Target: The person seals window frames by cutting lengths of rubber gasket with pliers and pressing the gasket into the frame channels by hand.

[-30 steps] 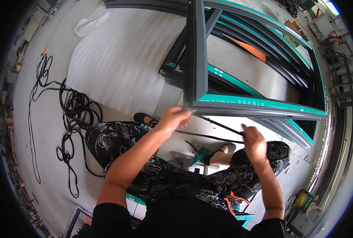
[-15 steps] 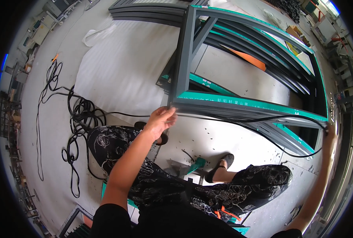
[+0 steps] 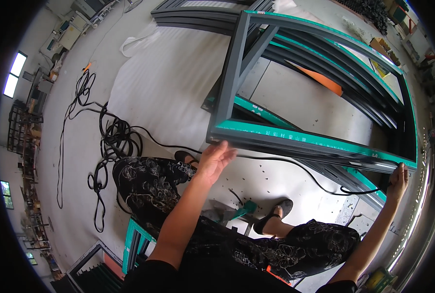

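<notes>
Black flexible strip (image 3: pixel 311 176) is reaching the right hand (image 3: pixel 398 181), whose fingers are gripping it at the near right corner of a grey-and-green frame (image 3: pixel 295 136). Leftward from that grip, the strip is sagging below the frame and passing the left hand (image 3: pixel 215 160), whose pinch I cannot tell. Farther left, it is trailing into a tangled coil (image 3: pixel 115 140).
</notes>
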`<action>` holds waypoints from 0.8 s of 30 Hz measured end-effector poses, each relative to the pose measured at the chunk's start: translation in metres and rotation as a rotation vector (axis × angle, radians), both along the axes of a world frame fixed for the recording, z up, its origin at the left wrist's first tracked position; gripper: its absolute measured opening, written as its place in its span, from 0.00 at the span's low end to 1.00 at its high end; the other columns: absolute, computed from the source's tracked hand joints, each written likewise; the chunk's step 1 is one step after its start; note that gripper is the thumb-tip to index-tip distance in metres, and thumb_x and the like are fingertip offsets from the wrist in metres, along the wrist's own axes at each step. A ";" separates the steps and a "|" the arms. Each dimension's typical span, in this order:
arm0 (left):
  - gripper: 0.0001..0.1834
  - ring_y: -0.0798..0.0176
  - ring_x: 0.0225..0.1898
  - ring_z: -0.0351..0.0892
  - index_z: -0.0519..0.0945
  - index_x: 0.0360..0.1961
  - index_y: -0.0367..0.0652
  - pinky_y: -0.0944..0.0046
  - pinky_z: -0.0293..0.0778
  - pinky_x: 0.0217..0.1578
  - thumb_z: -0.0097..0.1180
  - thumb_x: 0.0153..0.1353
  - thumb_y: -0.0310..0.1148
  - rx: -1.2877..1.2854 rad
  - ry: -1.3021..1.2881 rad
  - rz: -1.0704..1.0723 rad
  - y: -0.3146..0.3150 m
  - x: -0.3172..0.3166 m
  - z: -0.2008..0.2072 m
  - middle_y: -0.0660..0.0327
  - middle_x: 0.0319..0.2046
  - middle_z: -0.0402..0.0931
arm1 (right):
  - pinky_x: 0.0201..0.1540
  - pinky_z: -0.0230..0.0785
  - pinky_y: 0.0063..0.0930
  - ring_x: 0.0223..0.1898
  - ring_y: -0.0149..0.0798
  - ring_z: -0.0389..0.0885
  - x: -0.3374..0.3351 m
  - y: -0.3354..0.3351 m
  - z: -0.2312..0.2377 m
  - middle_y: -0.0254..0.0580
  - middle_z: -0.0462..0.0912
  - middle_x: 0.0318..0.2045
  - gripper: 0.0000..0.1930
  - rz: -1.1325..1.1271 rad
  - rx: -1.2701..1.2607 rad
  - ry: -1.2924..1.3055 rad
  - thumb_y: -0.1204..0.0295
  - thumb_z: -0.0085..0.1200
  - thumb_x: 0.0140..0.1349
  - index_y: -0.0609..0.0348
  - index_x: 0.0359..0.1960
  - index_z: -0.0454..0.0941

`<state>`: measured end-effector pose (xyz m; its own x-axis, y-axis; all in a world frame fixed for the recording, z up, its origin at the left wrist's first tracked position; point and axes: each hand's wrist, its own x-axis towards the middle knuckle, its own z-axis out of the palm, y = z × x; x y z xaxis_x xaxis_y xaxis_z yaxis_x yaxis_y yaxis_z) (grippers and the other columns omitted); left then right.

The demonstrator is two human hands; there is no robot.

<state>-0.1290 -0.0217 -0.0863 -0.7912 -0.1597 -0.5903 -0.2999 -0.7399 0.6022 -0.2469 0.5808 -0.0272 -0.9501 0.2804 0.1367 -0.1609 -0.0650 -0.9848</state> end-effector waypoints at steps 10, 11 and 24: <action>0.11 0.58 0.40 0.80 0.74 0.35 0.42 0.60 0.79 0.44 0.61 0.60 0.36 -0.093 0.076 -0.001 0.021 -0.005 -0.002 0.55 0.35 0.79 | 0.15 0.38 0.13 0.14 0.15 0.53 0.001 -0.017 -0.018 0.21 0.67 0.17 0.08 -0.298 0.189 -0.140 0.65 0.59 0.62 0.56 0.33 0.80; 0.10 0.58 0.40 0.80 0.75 0.35 0.42 0.60 0.79 0.43 0.60 0.61 0.35 -0.097 0.093 0.016 0.021 -0.002 -0.006 0.54 0.35 0.79 | 0.15 0.38 0.13 0.14 0.15 0.53 0.003 -0.017 -0.018 0.21 0.67 0.17 0.08 -0.288 0.198 -0.150 0.65 0.60 0.62 0.56 0.34 0.81; 0.14 0.58 0.44 0.78 0.74 0.39 0.40 0.57 0.78 0.46 0.62 0.59 0.36 -0.011 0.023 -0.046 0.054 -0.008 0.011 0.55 0.38 0.77 | 0.19 0.49 0.11 0.20 0.15 0.64 0.000 -0.005 -0.041 0.25 0.79 0.24 0.10 -0.389 0.478 -0.201 0.67 0.62 0.60 0.60 0.38 0.83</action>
